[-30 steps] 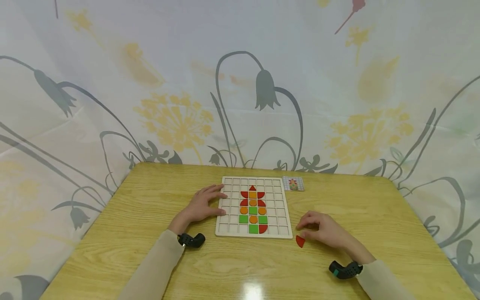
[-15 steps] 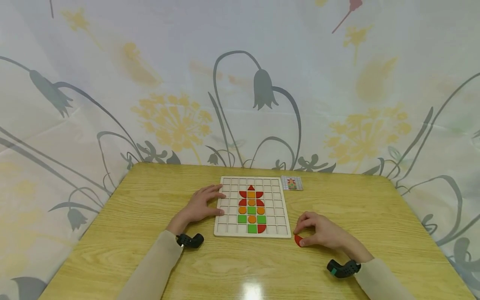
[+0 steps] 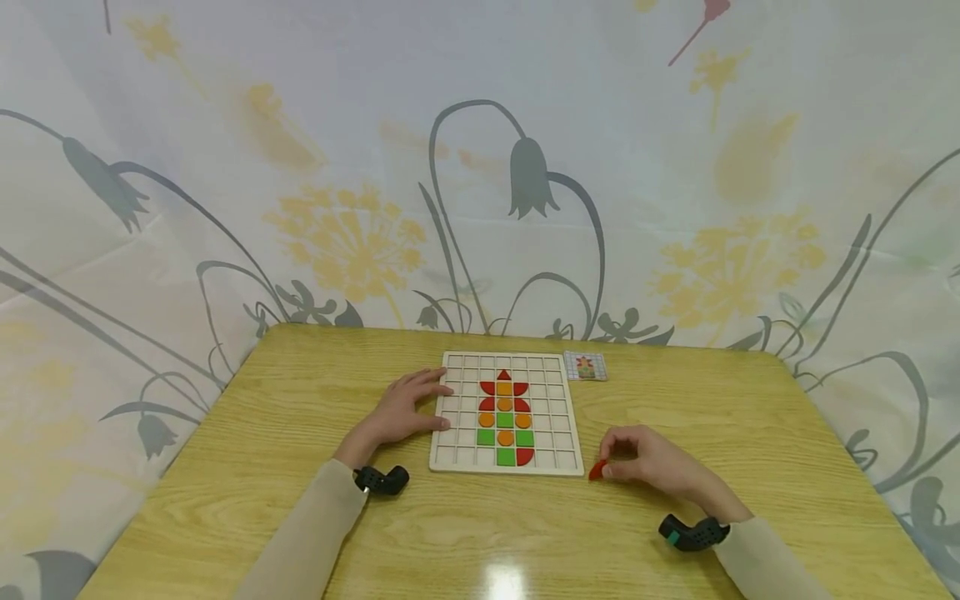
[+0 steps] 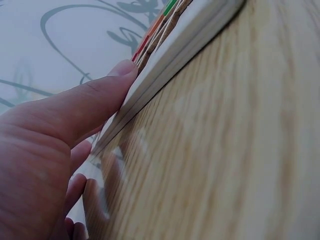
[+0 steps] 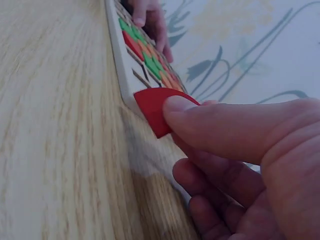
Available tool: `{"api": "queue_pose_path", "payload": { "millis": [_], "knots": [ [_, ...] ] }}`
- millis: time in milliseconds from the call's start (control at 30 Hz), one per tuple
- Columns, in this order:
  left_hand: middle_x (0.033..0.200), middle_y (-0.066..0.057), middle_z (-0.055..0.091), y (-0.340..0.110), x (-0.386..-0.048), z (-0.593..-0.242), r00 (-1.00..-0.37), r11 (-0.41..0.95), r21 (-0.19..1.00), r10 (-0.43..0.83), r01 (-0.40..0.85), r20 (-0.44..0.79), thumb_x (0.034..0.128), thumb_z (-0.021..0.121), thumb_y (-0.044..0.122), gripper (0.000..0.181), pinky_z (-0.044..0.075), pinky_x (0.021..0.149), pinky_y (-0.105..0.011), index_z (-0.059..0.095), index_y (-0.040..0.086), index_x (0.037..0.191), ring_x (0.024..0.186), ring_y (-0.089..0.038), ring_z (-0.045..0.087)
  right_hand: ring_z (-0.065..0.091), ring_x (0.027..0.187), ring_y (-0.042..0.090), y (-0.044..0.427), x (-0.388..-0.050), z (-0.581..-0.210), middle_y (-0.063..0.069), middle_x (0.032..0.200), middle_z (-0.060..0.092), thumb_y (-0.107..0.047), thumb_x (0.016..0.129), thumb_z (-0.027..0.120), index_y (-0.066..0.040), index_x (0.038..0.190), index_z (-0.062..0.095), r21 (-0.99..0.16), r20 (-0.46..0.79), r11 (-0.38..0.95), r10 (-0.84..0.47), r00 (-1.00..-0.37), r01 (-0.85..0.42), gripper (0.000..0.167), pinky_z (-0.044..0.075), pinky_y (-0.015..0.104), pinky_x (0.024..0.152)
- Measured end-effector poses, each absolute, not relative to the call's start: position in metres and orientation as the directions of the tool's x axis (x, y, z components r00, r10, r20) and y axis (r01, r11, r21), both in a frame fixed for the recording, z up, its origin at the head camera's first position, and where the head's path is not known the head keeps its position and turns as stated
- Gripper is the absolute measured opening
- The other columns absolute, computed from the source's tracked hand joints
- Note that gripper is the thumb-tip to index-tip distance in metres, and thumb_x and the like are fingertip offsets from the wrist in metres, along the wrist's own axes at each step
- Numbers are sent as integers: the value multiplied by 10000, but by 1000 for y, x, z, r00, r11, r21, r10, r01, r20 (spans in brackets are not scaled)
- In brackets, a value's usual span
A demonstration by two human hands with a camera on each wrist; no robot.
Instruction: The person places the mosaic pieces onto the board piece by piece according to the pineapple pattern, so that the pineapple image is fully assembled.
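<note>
Between thumb and fingers my right hand [image 3: 652, 460] pinches a red quarter-circle piece [image 5: 152, 107], just off the board's near right corner. The white grid board [image 3: 461, 456] lies flat on the table. On it, red, orange and green pieces form an upright figure: a red triangle [image 3: 504, 375] at the top, an orange square [image 3: 505, 389] below, and a green square [image 3: 506, 457] beside a red quarter-circle [image 3: 524, 457] in the bottom row. My left hand [image 3: 397, 410] rests on the board's left edge with fingers spread; in the left wrist view its thumb [image 4: 100, 97] touches that edge.
A small card [image 3: 586, 367] printed with a similar coloured figure on a grid lies by the board's far right corner. The wooden table [image 3: 450, 533] reaches back to a flower-patterned curtain [image 3: 337, 167]. A black band with a camera [image 3: 693, 533] sits on each wrist.
My right hand has taken hold of the red quarter-circle that lay on the table, and has lifted and tilted it. My left hand stays on the board's edge.
</note>
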State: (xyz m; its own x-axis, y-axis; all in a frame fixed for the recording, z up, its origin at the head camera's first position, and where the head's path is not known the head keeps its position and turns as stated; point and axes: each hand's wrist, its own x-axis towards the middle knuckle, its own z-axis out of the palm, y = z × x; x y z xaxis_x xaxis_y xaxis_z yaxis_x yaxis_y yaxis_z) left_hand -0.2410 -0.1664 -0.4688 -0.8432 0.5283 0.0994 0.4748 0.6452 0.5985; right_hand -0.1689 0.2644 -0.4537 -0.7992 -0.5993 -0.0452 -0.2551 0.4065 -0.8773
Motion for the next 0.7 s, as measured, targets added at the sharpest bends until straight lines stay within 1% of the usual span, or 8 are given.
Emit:
{"api": "queue_pose_path", "payload": {
  "millis": [100, 233, 333, 433, 500, 600, 700],
  "knots": [
    [1596, -68, 337, -166, -242, -469, -841, 642, 600, 532, 478, 101, 881, 753, 378, 524, 99, 1162, -613, 635, 153, 1339, 1477, -359, 215, 543, 772, 143, 261, -171, -452, 87, 921, 612, -95, 930, 700, -50, 969, 633, -885, -34, 403, -554, -832, -233, 89, 479, 254, 656],
    [1594, -73, 340, -166, -242, -469, -840, 640, 599, 533, 482, 107, 880, 755, 379, 520, 104, 1158, -621, 639, 154, 1335, 1474, -362, 222, 569, 767, 164, 248, -174, -449, 91, 937, 621, -108, 931, 703, -45, 990, 632, -878, -6, 422, -485, -874, -228, 112, 491, 261, 611],
    [1593, -69, 344, -166, -243, -468, -843, 642, 600, 527, 478, 107, 879, 757, 380, 514, 103, 1157, -622, 642, 160, 1329, 1473, -363, 223, 586, 780, 155, 234, -177, -449, 67, 944, 646, -111, 937, 702, -45, 1013, 650, -870, 28, 426, -464, -885, -251, 114, 496, 255, 615],
    [1592, -64, 346, -166, -242, -468, -845, 644, 603, 525, 471, 100, 878, 754, 389, 517, 99, 1159, -622, 642, 159, 1327, 1472, -366, 221, 603, 818, 147, 219, -179, -453, 54, 957, 670, -84, 941, 691, -26, 1029, 668, -865, 70, 411, -470, -880, -288, 107, 511, 252, 675],
    [1590, -67, 348, -165, -241, -468, -845, 644, 603, 526, 470, 97, 879, 753, 391, 523, 101, 1157, -625, 639, 152, 1330, 1472, -370, 220, 612, 833, 142, 209, -179, -455, 42, 960, 677, -81, 943, 688, -32, 1032, 678, -863, 85, 407, -468, -880, -300, 103, 515, 250, 709],
    [1592, -69, 345, -165, -240, -468, -846, 647, 603, 525, 467, 92, 881, 754, 386, 528, 103, 1158, -623, 636, 146, 1336, 1474, -367, 216, 634, 850, 151, 192, -179, -457, 26, 963, 688, -94, 939, 697, -69, 1026, 694, -872, 81, 399, -452, -889, -282, 90, 524, 251, 745],
    [1591, -73, 345, -166, -242, -468, -846, 646, 601, 525, 470, 97, 882, 755, 379, 525, 109, 1154, -627, 636, 143, 1335, 1472, -370, 219, 648, 856, 156, 173, -180, -458, 23, 979, 695, -90, 935, 701, -81, 1019, 703, -883, 85, 381, -443, -893, -274, 84, 532, 255, 751]
  ]
}}
